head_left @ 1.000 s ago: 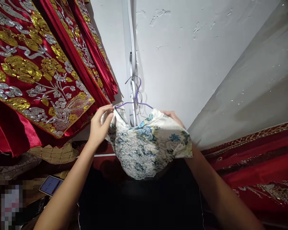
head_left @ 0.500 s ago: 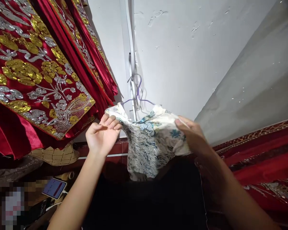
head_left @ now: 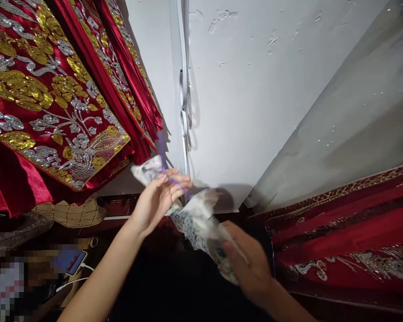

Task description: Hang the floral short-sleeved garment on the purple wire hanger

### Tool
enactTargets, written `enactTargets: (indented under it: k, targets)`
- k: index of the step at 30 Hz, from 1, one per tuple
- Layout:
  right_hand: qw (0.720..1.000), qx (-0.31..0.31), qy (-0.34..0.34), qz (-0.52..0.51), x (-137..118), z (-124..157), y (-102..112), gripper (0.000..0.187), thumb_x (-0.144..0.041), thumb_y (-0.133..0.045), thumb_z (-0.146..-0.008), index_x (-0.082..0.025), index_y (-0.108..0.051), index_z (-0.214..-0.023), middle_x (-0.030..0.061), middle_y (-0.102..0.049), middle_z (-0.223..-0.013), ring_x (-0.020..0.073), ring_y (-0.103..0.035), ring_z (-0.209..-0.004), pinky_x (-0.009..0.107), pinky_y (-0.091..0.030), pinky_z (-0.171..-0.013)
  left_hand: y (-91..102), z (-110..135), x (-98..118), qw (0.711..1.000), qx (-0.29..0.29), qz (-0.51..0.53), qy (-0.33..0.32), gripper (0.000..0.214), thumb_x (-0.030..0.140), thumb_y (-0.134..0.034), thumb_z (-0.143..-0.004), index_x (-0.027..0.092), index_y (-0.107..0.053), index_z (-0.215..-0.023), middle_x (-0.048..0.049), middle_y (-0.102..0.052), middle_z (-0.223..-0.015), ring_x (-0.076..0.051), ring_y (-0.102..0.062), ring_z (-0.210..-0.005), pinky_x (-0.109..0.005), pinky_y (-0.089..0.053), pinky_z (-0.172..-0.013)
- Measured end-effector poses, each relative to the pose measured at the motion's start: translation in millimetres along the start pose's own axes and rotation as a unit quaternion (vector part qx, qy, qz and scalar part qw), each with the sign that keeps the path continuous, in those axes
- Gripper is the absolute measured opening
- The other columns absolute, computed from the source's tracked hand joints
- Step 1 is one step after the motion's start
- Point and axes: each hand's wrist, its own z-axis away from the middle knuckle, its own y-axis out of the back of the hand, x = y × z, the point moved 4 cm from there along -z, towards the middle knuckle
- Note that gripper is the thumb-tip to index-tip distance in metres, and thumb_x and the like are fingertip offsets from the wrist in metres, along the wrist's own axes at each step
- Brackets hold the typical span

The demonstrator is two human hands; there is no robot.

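A cream garment with blue flower print (head_left: 198, 219) is bunched up and blurred by motion, held low between both hands. My left hand (head_left: 157, 199) grips its upper end, with a purple wire hanger (head_left: 164, 167) smeared across the fingers. My right hand (head_left: 248, 264) is closed on the lower part of the cloth, nearer to me. The white wall rail with ring hooks (head_left: 183, 98) above stands bare.
Red garments with gold and silver embroidery (head_left: 47, 103) hang at the upper left. More red embroidered cloth (head_left: 349, 223) lies at the right under a grey sheet (head_left: 349, 125). A phone on a cable (head_left: 74, 261) lies at the lower left.
The garment and its purple hanger have come off the wall hook and moved down. My right hand has dropped low and toward me, gathering the cloth; my left hand has shifted right.
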Motion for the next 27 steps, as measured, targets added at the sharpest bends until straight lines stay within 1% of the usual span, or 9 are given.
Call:
enactTargets:
  k: [2, 6, 10, 14, 17, 20, 21, 23, 27]
  targets:
    - [0.997, -0.069, 0.026, 0.022, -8, -22, -2, 0.052, -0.061, -0.061, -0.080, -0.044, -0.061, -0.129, 0.0045, -0.071, -0.093, 0.0400, -0.068, -0.087, 0.050, -0.059, -0.055, -0.7, 15, -7, 0.996, 0.029, 0.070, 0.053, 0.031, 0.043, -0.046, -0.093, 0.022, -0.053, -0.115, -0.0123, -0.069, -0.107, -0.027, -0.068, -0.102, -0.046, -0.054, -0.089]
    - [0.994, -0.070, 0.063, 0.050, -15, -60, 0, 0.061, -0.057, -0.066, -0.077, -0.042, -0.058, -0.136, 0.0062, -0.068, -0.111, 0.0395, -0.065, -0.104, 0.050, -0.061, -0.070, 6.4, 45, -7, 0.977, 0.063, 0.159, 0.130, 0.028, 0.034, -0.054, -0.090, 0.020, -0.059, -0.115, -0.0102, -0.070, -0.102, -0.015, -0.063, -0.065, -0.027, -0.052, -0.054]
    - [0.991, -0.051, 0.097, 0.078, -1, -58, -17, 0.064, -0.051, -0.067, -0.081, -0.038, -0.052, -0.142, 0.0085, -0.062, -0.123, 0.0367, -0.060, -0.114, 0.050, -0.059, -0.084, 11.2, 64, -2, 0.956, -0.077, 0.167, 0.227, 0.030, 0.033, -0.052, -0.093, 0.023, -0.056, -0.121, -0.0046, -0.067, -0.086, -0.002, -0.032, -0.037, -0.015, -0.021, -0.034]
    - [0.987, 0.019, 0.121, 0.105, 17, -65, -22, 0.066, -0.044, -0.062, -0.089, -0.036, -0.040, -0.150, 0.0107, -0.048, -0.145, 0.0341, -0.047, -0.133, 0.052, -0.047, -0.106, 10.9, 77, 2, 0.919, -0.227, 0.036, 0.319, 0.023, 0.036, -0.051, -0.098, 0.022, -0.052, -0.116, -0.0050, -0.069, -0.078, -0.001, -0.023, -0.034, -0.015, -0.010, -0.034]
    - [0.979, 0.012, 0.145, 0.139, 24, -92, -16, 0.066, -0.053, -0.063, -0.088, -0.034, -0.044, -0.148, 0.0107, -0.041, -0.154, 0.0366, -0.031, -0.144, 0.058, -0.033, -0.113, 13.6, 75, 16, 0.926, -0.227, -0.088, 0.289, 0.020, 0.036, -0.058, -0.096, 0.018, -0.055, -0.106, -0.0067, -0.071, -0.078, -0.002, -0.025, -0.040, -0.017, -0.015, -0.038]
    - [0.981, -0.112, 0.113, 0.110, 35, -115, -13, 0.040, -0.061, -0.059, -0.089, -0.025, -0.070, -0.101, 0.0092, -0.065, -0.114, 0.0318, -0.055, -0.113, 0.045, -0.047, -0.091, 26.1, 63, 37, 0.945, -0.169, -0.179, 0.217, 0.023, 0.039, -0.059, -0.096, 0.017, -0.058, -0.101, -0.0045, -0.069, -0.072, -0.003, -0.024, -0.042, -0.018, -0.016, -0.040]
    - [0.981, -0.153, 0.088, 0.077, 40, -117, -12, 0.042, -0.061, -0.058, -0.090, -0.021, -0.067, -0.082, 0.0066, -0.065, -0.092, 0.0255, -0.059, -0.093, 0.037, -0.048, -0.078, 33.0, 58, 43, 0.946, -0.152, -0.209, 0.193, 0.024, 0.040, -0.059, -0.096, 0.016, -0.060, -0.101, -0.0036, -0.068, -0.070, -0.003, -0.024, -0.042, -0.019, -0.015, -0.040]
    - [0.980, -0.197, 0.038, -0.011, 50, -115, -8, 0.051, -0.061, -0.058, -0.090, -0.018, -0.054, -0.063, 0.0001, -0.049, -0.064, 0.0146, -0.048, -0.063, 0.028, -0.038, -0.060, 49.6, 47, 51, 0.940, -0.129, -0.277, 0.150, 0.027, 0.042, -0.060, -0.095, 0.016, -0.064, -0.100, -0.0029, -0.067, -0.067, -0.004, -0.028, -0.042, -0.019, -0.018, -0.040]
    - [0.968, -0.156, -0.035, -0.194, 58, -103, 5, 0.048, -0.056, -0.070, -0.082, -0.019, -0.049, -0.059, -0.0035, -0.039, -0.055, 0.0100, -0.036, -0.051, 0.025, -0.028, -0.050, 81.5, 25, 59, 0.934, -0.044, -0.352, 0.040, 0.027, 0.040, -0.069, -0.088, 0.018, -0.069, -0.104, -0.0072, -0.073, -0.081, -0.015, -0.060, -0.062, -0.023, -0.043, -0.050]
